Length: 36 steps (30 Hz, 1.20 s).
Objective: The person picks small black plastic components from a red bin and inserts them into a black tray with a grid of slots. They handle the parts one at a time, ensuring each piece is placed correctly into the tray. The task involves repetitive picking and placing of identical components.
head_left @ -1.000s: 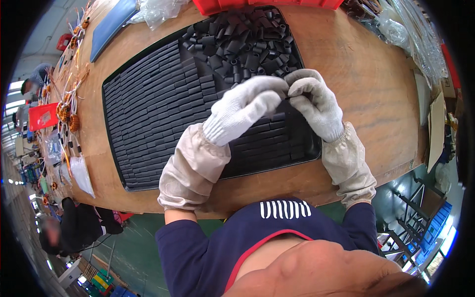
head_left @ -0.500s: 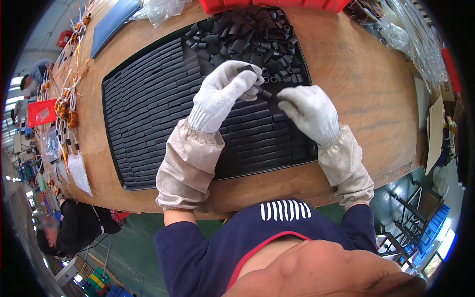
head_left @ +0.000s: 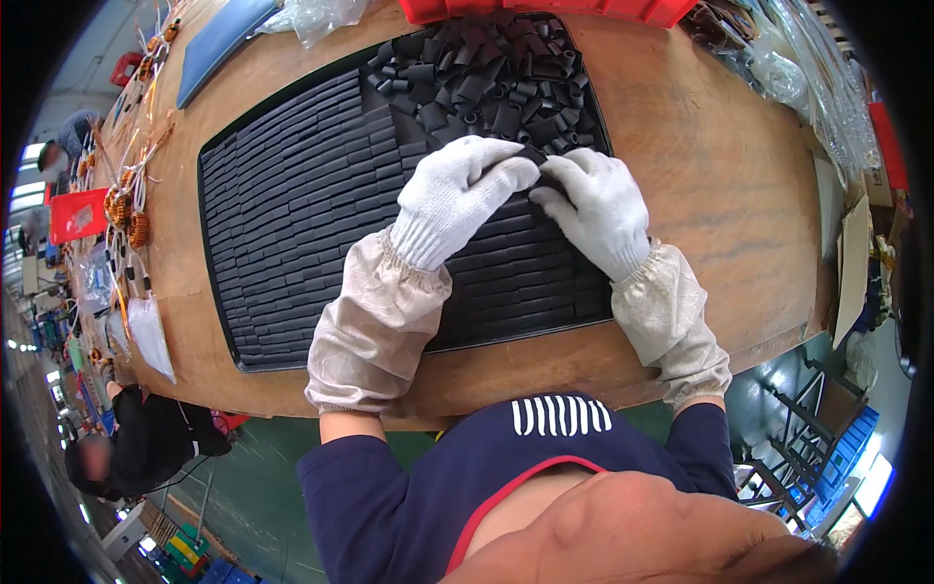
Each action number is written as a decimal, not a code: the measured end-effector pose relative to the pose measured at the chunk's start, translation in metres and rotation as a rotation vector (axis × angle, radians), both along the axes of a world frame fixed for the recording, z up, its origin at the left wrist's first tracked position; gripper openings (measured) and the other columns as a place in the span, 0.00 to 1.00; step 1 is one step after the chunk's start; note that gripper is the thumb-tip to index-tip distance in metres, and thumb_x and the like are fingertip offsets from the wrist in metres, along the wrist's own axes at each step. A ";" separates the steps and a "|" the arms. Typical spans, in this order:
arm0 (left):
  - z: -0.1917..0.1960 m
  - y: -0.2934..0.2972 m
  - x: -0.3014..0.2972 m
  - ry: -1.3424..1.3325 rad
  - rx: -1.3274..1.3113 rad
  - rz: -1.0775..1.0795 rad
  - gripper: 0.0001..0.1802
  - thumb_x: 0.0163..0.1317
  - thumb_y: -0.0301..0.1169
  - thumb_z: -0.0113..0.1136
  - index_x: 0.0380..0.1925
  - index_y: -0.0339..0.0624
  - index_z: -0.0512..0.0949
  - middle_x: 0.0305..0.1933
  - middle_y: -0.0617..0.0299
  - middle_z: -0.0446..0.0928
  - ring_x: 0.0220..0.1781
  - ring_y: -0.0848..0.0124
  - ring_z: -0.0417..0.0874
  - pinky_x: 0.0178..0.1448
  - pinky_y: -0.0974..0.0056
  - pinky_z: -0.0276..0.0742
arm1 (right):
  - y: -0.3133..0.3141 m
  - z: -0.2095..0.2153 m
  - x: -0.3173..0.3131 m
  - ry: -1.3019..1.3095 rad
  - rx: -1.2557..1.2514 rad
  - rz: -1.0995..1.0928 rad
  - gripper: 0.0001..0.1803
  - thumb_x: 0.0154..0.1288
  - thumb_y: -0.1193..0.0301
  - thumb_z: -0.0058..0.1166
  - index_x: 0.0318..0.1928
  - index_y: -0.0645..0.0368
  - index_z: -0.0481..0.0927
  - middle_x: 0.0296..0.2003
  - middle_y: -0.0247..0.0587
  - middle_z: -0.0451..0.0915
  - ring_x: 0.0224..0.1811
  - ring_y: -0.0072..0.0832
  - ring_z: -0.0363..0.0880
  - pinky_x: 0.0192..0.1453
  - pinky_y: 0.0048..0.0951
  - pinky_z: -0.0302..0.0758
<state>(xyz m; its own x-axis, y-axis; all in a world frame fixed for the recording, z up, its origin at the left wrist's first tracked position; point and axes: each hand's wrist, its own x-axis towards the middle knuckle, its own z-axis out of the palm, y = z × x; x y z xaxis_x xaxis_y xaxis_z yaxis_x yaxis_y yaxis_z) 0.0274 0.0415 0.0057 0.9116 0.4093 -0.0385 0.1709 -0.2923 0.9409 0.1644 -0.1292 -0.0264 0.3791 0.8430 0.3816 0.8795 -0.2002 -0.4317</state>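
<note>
A shallow black tray (head_left: pixel 240 362) holds short black tubes, with rows of them (head_left: pixel 302 195) laid side by side and a loose heap (head_left: pixel 486 73) at its far right. Above the lower edge of the heap, my left hand (head_left: pixel 452 195), in a white knit glove, pinches a black tube (head_left: pixel 530 154) between thumb and fingers. My right hand (head_left: pixel 598 204), gloved the same way, meets it there with bent fingers closed at the tube's other end. The fingertips partly hide the tube. Beige sleeve covers wrap both my forearms.
A red bin (head_left: pixel 545 8) stands behind the tray. To the left are a blue folder-like sheet (head_left: pixel 224 44), clear plastic bags (head_left: pixel 311 18), and copper-coloured coils with wires (head_left: pixel 138 229). Plastic wrap (head_left: pixel 783 73) lies at the far right. Another person (head_left: pixel 156 438) is at the lower left.
My left hand has moved right with the black tube. My right hand has shifted left and up, and the hands now meet at the tube.
</note>
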 end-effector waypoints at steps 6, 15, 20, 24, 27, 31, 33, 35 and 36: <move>0.001 -0.001 0.001 -0.039 -0.067 0.015 0.16 0.72 0.35 0.67 0.54 0.37 0.86 0.43 0.53 0.86 0.41 0.69 0.86 0.49 0.66 0.82 | 0.005 -0.010 -0.001 -0.039 -0.031 0.003 0.12 0.58 0.69 0.71 0.43 0.52 0.86 0.40 0.40 0.84 0.44 0.43 0.84 0.49 0.42 0.79; -0.005 -0.004 0.004 -0.060 0.267 -0.034 0.12 0.66 0.29 0.72 0.47 0.39 0.88 0.40 0.58 0.87 0.39 0.73 0.87 0.46 0.66 0.81 | -0.022 0.005 -0.003 0.561 0.277 -0.033 0.15 0.65 0.82 0.65 0.51 0.58 0.84 0.43 0.41 0.83 0.42 0.30 0.84 0.49 0.28 0.80; -0.003 -0.008 0.005 -0.104 0.296 -0.101 0.10 0.62 0.29 0.74 0.42 0.40 0.88 0.36 0.58 0.85 0.37 0.70 0.86 0.45 0.65 0.81 | -0.023 0.012 0.000 0.397 0.304 0.018 0.17 0.65 0.85 0.62 0.53 0.59 0.86 0.44 0.43 0.82 0.47 0.34 0.83 0.53 0.30 0.80; -0.006 -0.011 0.006 -0.183 0.292 -0.178 0.10 0.60 0.27 0.75 0.42 0.41 0.88 0.34 0.60 0.84 0.37 0.69 0.86 0.44 0.65 0.80 | -0.027 0.015 -0.001 0.458 0.262 0.031 0.17 0.63 0.84 0.67 0.50 0.53 0.88 0.41 0.43 0.81 0.41 0.35 0.83 0.45 0.31 0.80; -0.003 -0.020 0.006 -0.119 -0.156 -0.098 0.16 0.73 0.37 0.67 0.54 0.39 0.85 0.44 0.60 0.87 0.40 0.71 0.85 0.47 0.66 0.82 | -0.030 0.010 0.004 0.437 0.306 0.055 0.17 0.62 0.84 0.67 0.49 0.53 0.88 0.41 0.43 0.80 0.42 0.35 0.83 0.45 0.31 0.79; -0.009 -0.011 0.001 0.001 -0.544 -0.252 0.29 0.83 0.50 0.50 0.64 0.34 0.79 0.51 0.57 0.86 0.42 0.76 0.82 0.49 0.70 0.82 | -0.033 0.013 0.004 0.549 0.305 0.082 0.15 0.63 0.87 0.63 0.48 0.57 0.86 0.45 0.41 0.79 0.46 0.30 0.82 0.49 0.30 0.79; -0.007 -0.014 0.000 0.032 -0.731 -0.287 0.32 0.84 0.52 0.46 0.62 0.32 0.80 0.47 0.56 0.85 0.39 0.78 0.81 0.46 0.73 0.80 | -0.034 0.014 0.002 0.676 0.294 0.096 0.14 0.65 0.88 0.60 0.47 0.59 0.85 0.46 0.39 0.78 0.48 0.27 0.81 0.50 0.29 0.79; -0.011 -0.011 0.001 0.056 -0.912 -0.340 0.31 0.84 0.52 0.46 0.60 0.32 0.81 0.45 0.56 0.84 0.38 0.79 0.80 0.43 0.74 0.78 | -0.033 0.013 0.001 0.813 0.299 0.111 0.12 0.67 0.87 0.59 0.47 0.60 0.84 0.46 0.38 0.77 0.48 0.26 0.80 0.51 0.28 0.79; -0.009 -0.010 0.003 0.070 -1.006 -0.365 0.31 0.84 0.52 0.47 0.59 0.32 0.81 0.43 0.57 0.84 0.37 0.79 0.79 0.42 0.74 0.77 | -0.033 0.010 0.001 0.852 0.313 0.107 0.12 0.66 0.86 0.60 0.48 0.60 0.85 0.45 0.40 0.79 0.47 0.28 0.81 0.50 0.29 0.79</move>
